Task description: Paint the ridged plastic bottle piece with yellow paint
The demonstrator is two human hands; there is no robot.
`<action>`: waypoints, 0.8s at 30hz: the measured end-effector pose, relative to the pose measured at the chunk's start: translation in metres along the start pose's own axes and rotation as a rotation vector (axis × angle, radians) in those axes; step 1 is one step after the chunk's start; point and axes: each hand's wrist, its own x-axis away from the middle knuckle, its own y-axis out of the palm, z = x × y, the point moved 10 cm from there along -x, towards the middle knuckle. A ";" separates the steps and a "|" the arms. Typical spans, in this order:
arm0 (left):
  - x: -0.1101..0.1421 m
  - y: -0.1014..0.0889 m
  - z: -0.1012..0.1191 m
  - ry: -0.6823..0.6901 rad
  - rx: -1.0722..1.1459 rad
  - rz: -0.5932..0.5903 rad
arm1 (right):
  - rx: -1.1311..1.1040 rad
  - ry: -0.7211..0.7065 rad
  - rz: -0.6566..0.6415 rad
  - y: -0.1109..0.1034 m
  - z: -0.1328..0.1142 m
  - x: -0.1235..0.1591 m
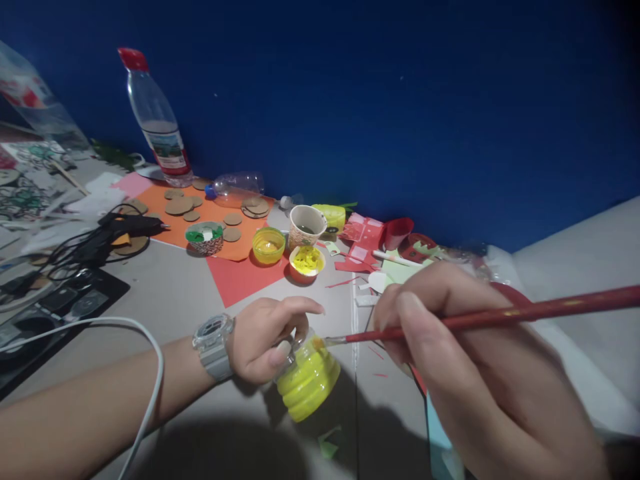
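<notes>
The light is dim and uneven: the blue wall (320,100) sinks into near-black toward the upper right corner, while the grey surface (175,283) is moderately lit. A broad, soft-edged shadow darkens its lower middle, and the light's source is out of view. Small glints sit on the yellow plastic piece (309,387). The wide lens makes the bottle at the left edge (50,113) lean and stretch; fine detail looks smeared, and the right hand (465,373) slightly soft.
</notes>
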 end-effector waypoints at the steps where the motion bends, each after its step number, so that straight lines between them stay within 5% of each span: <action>1: 0.000 0.000 0.000 -0.002 0.003 0.003 | 0.002 0.010 0.017 -0.002 0.001 0.000; 11: 0.003 -0.002 0.002 0.005 -0.005 0.015 | -0.022 0.041 -0.085 0.007 -0.001 -0.003; 18: 0.011 0.000 -0.006 -0.061 0.063 0.040 | -0.002 0.048 -0.054 -0.004 0.001 -0.003; 24: 0.004 0.004 -0.001 0.003 0.044 -0.062 | 0.032 0.035 -0.085 0.010 -0.010 -0.005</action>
